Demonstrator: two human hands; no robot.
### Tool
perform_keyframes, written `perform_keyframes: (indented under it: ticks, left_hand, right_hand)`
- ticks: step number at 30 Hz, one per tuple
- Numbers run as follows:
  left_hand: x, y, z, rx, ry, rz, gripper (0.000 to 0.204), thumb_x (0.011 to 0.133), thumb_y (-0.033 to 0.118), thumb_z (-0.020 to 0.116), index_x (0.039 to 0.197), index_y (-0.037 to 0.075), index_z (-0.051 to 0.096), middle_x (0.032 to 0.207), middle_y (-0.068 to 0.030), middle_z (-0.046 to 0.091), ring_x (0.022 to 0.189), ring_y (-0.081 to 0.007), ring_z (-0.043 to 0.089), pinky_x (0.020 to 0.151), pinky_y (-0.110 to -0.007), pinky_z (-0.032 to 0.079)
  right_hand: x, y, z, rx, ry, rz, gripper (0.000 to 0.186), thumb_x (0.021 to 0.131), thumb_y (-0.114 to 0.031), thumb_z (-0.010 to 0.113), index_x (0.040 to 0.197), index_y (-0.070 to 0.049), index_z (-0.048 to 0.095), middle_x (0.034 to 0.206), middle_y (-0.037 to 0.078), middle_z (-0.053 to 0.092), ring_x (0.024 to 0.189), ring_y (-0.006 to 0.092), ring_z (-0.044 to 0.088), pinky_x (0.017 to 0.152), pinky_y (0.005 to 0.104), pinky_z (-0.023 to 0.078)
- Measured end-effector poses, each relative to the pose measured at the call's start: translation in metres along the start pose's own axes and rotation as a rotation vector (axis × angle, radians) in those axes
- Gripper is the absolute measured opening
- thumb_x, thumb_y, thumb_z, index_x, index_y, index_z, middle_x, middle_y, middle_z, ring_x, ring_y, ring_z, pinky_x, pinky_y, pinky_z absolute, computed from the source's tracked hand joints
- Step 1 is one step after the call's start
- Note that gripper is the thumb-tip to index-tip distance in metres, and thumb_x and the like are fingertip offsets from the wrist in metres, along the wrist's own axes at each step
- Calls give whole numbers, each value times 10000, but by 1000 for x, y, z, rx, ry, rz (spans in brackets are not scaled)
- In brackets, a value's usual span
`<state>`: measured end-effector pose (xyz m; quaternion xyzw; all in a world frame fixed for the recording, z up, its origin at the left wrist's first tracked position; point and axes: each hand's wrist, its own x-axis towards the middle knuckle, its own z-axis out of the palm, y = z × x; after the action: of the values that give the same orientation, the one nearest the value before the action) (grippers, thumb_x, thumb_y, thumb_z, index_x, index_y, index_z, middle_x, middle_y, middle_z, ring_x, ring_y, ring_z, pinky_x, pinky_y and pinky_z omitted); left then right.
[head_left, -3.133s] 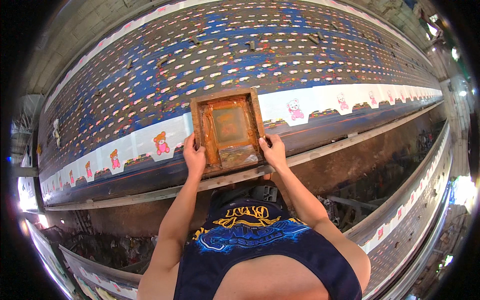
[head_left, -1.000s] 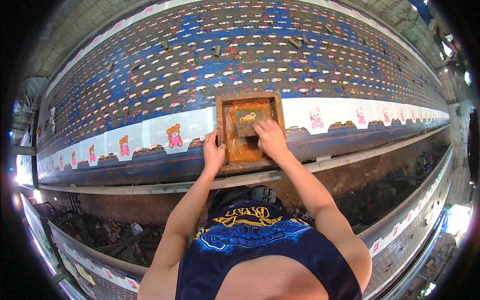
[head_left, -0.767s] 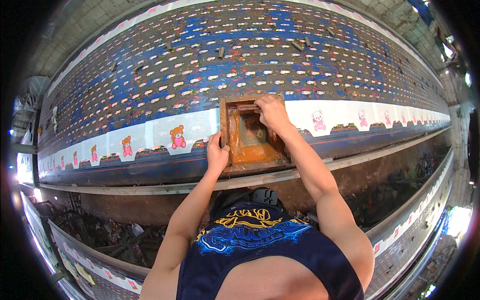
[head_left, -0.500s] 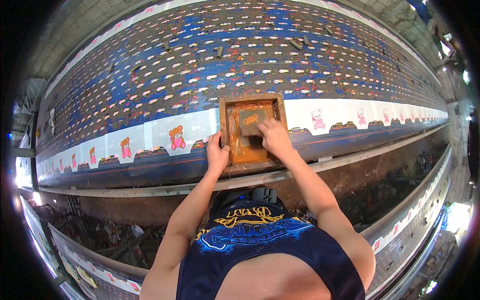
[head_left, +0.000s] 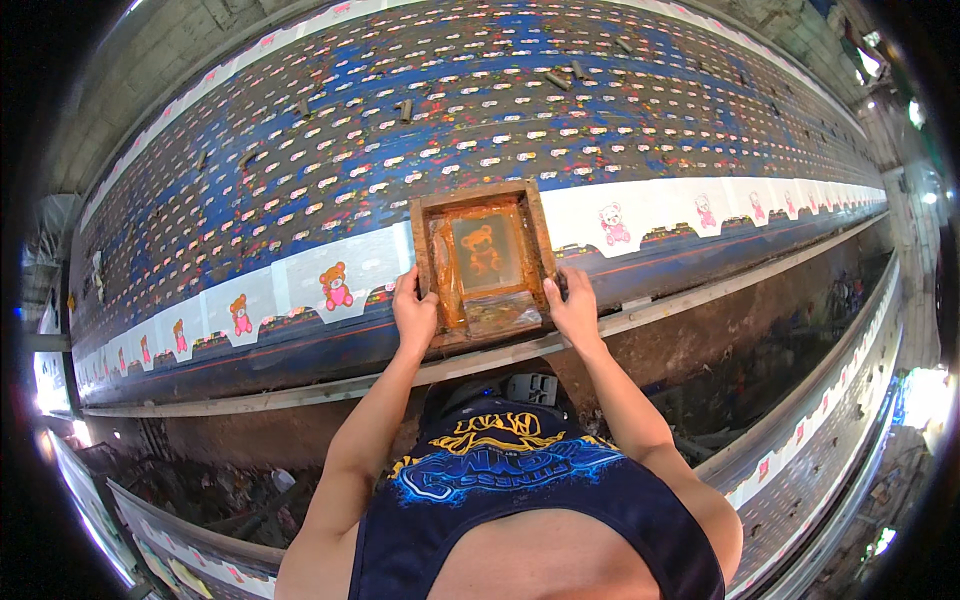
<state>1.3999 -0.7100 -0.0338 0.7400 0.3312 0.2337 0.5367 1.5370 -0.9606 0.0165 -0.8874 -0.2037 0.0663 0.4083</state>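
Observation:
A wooden printing screen frame [head_left: 424,250] sits over the white strip on the long table. Inside it, a mesh panel shows a bear shape [head_left: 483,250], with orange-brown ink smeared around it. My left hand [head_left: 415,315] grips the frame's left side near its lower corner. On the opposite side, my right hand [head_left: 574,308] holds the lower right edge, thumb along the rim. Whether the frame rests flat or is slightly raised, I cannot tell. Left of it lies a white piece with a brown and pink bear [head_left: 336,285]; to its right, a bear print [head_left: 614,224] lacks brown.
The long dark table [head_left: 300,170] curves across the view, covered with small prints and blue patches. Several short grey cylinders [head_left: 405,110] lie scattered on it. A pale rail [head_left: 660,305] runs along its near edge. Behind me stands another printed table [head_left: 815,480].
My right hand has left the inside of the frame, where it worked a flat dark piece over the mesh, and now holds the right edge. The bear shape is fully uncovered.

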Motion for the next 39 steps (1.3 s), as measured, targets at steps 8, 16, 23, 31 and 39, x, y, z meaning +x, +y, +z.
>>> perform_keyframes:
  ticks: [8,16,23,31,39]
  left_hand:
    - [-16,58,37,-43,39,57,582,792,-175,519,1369,-94,522,1303,-129,528,1255,-245,546,1090,-339,437]
    - [-27,81,189,-69,55,53,611,773,-155,539,1380,-91,523,1305,-133,531,1212,-248,569,1037,-326,460]
    - [-37,92,257,-116,7,-35,598,792,-138,546,1388,-100,515,1312,-144,535,1214,-252,573,1034,-322,463]
    - [-37,98,261,-46,-30,-77,633,810,-133,543,1437,-77,473,1313,-141,568,1226,-242,577,1039,-348,460]
    - [-35,82,261,-145,-35,-86,632,812,-138,539,1437,-77,468,1290,-128,578,1231,-237,586,1035,-334,459]
  right_hand:
    - [11,40,-37,246,40,93,475,939,-330,702,1163,86,654,1010,231,650,913,359,649,842,430,519]
    - [59,124,-150,144,90,17,387,926,-276,708,1166,27,676,999,216,655,908,343,639,828,420,502]
    - [78,176,-195,88,35,61,431,937,-314,716,1175,43,675,1021,179,662,894,269,658,819,381,524]
    - [81,196,-200,141,-33,50,583,927,-426,695,1204,84,649,1074,238,646,1017,402,634,916,457,495]
    - [60,148,-217,-98,-141,-430,520,852,-286,768,1236,35,628,1199,182,618,1198,371,545,1028,476,452]
